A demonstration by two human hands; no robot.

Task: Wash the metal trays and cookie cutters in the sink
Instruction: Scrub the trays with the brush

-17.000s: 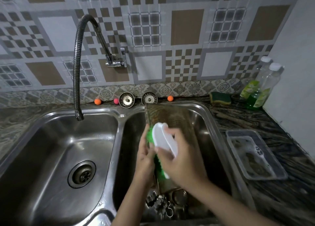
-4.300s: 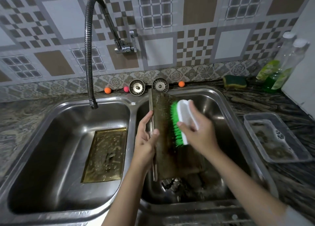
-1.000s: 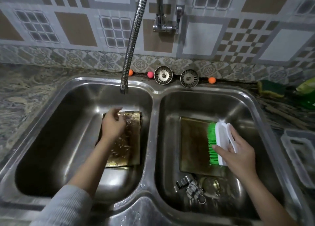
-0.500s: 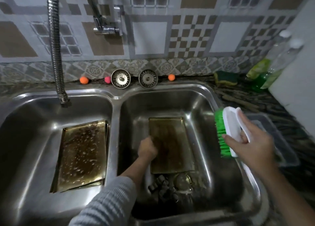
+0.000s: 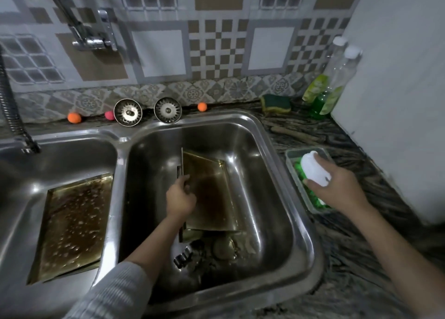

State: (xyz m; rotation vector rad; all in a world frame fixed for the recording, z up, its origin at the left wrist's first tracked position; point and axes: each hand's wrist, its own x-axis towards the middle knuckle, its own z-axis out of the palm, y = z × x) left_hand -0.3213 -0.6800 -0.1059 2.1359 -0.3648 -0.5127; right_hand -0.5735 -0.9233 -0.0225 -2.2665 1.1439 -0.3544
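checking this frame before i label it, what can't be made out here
Head view only:
- Cookie cutters: dark, small shapes at the right basin's near end; count and forms unreadable.
- Scrub brush: its green bristles mostly hidden by the right hand and the plastic container.
- Faucet hose: cut off by the left edge.
- Tray underside: hidden; left hand covers its edge.

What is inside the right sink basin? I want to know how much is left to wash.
In the right basin, the left hand tilts a tray up by its edge. Cookie cutters lie at the near end. Whatever is beneath the tray is hidden.
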